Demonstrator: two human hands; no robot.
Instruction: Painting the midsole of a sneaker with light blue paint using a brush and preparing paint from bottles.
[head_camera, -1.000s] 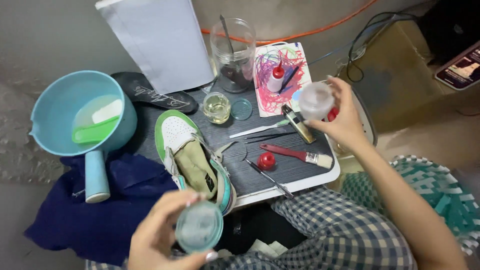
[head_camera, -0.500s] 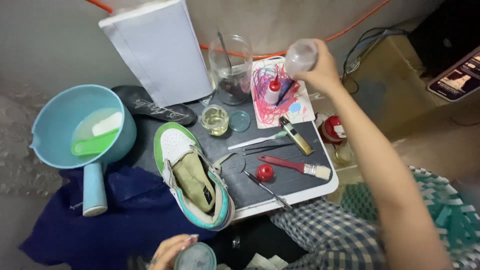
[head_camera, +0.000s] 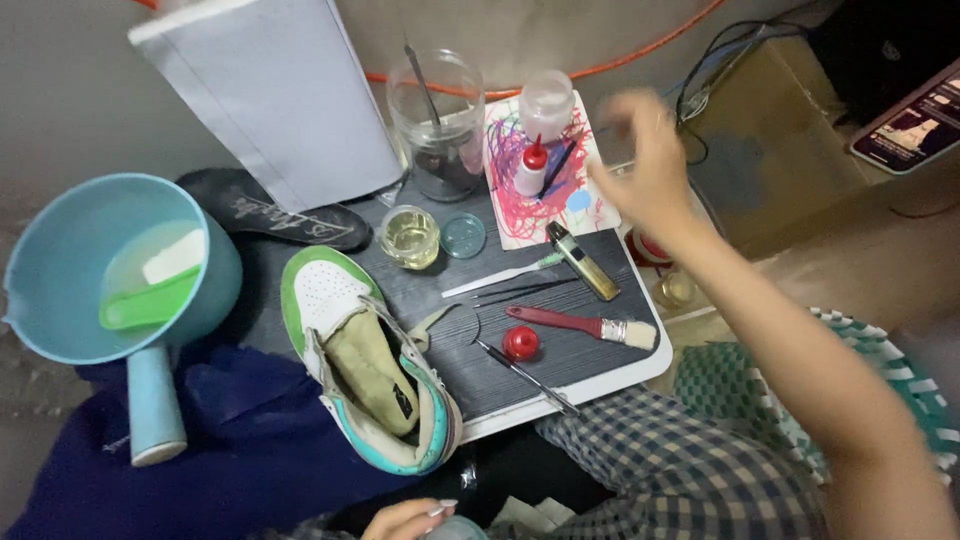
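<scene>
My right hand (head_camera: 648, 165) hovers open and blurred over the back right of a small dark tray table (head_camera: 590, 362), a little right of a small clear plastic jar (head_camera: 547, 100) that stands on a scribbled paper sheet (head_camera: 520, 210). At the bottom edge, my left hand (head_camera: 405, 520) is curled around a small round teal container (head_camera: 455, 527), mostly cut off by the frame. A white, green and teal sneaker (head_camera: 370, 375) lies on the table's front left corner with its tongue pulled open.
On the table are a glass jar with tools (head_camera: 437, 125), a red-capped bottle (head_camera: 530, 165), a glass of yellowish liquid (head_camera: 410, 237), a red-handled brush (head_camera: 580, 325) and a lighter (head_camera: 582, 262). A blue scoop of water (head_camera: 60, 250) and a black insole (head_camera: 270, 215) lie to the left.
My right hand carried the clear jar to the back of the table, set it on the scribbled paper and let go. My left hand dropped lower in view with its container.
</scene>
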